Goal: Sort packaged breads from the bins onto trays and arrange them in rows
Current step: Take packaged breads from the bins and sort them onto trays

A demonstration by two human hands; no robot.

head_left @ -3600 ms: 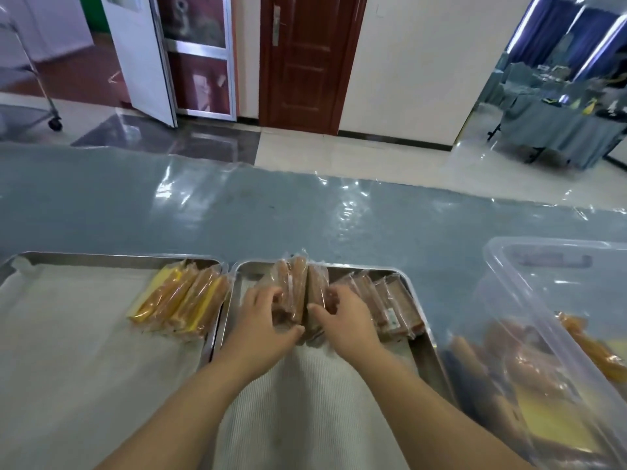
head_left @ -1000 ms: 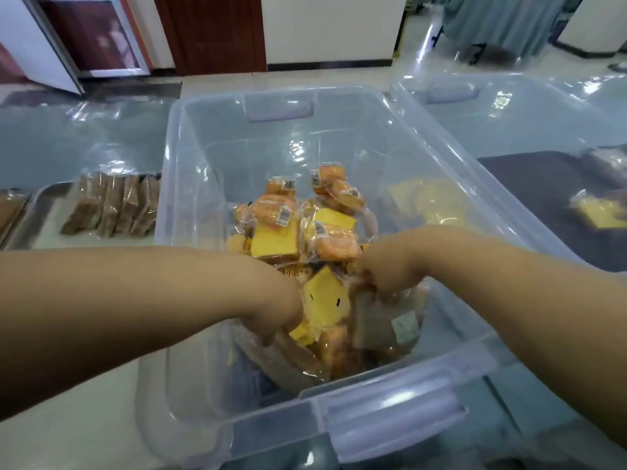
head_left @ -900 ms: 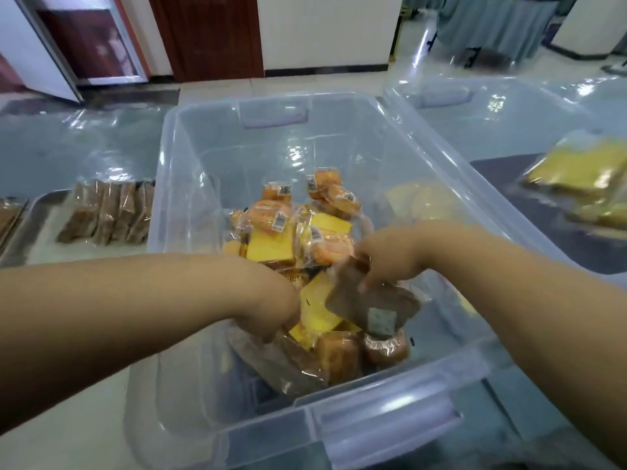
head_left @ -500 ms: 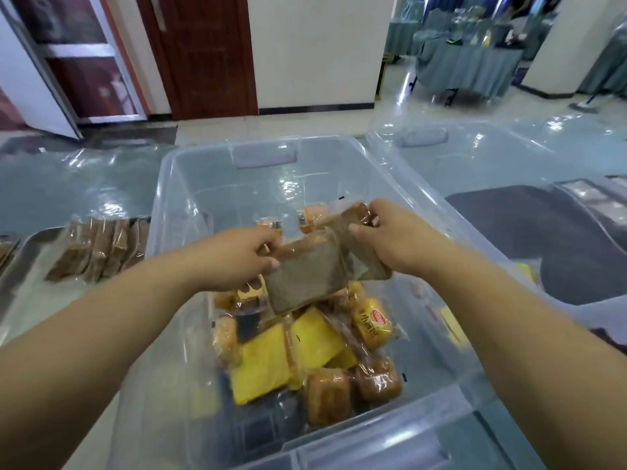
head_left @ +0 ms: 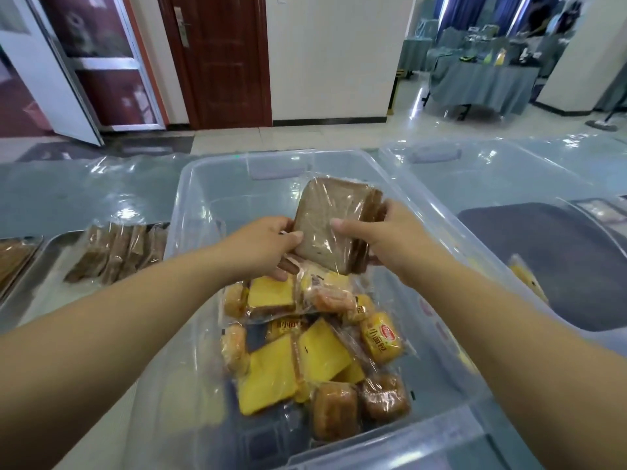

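While the yellow cakes lie loose in the near part of the clear bin, both hands are raised over its middle and share 1 load. The left hand pinches the lower left edge of the brown bread packs, thumb on the front face. The right hand grips the right side, thumb in front and fingers curled behind. It seems to be at least 2 packs, but I cannot count them exactly. They stand almost upright with the broad face toward the person, clear above the other breads. Farther to the left, outside the bin wall, the tray carries a row of brown packs standing on edge. The left hand is nearer to it, so I judge the load must travel left over the bin rim.
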